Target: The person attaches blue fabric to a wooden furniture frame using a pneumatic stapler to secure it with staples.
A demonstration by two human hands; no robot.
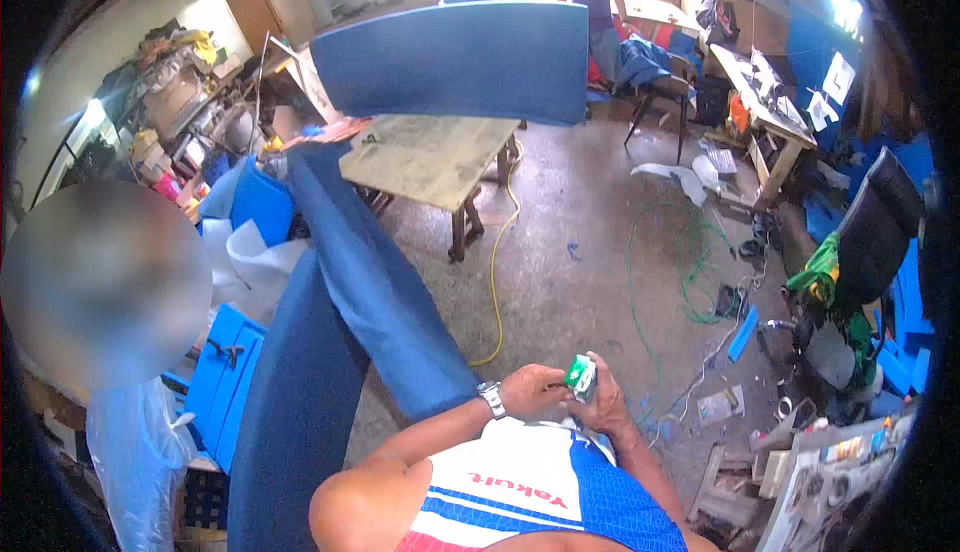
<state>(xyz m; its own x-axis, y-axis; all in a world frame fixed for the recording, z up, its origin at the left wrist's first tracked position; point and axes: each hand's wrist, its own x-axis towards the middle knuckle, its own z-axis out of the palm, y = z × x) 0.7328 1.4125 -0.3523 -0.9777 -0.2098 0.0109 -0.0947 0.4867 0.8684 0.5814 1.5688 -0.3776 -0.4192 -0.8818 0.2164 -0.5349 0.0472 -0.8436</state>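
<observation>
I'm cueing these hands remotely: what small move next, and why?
I'd steady the small green-and-white item in the right hand before shifting the left hand: that hand's fingers meet it at its side, and the worn wooden table stands too far forward to support it.

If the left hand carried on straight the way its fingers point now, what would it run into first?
The left hand would most likely meet the small green-and-white item first, with the right hand close behind it. Whether its fingertips already touch the item is hard to tell at this depth.
</observation>
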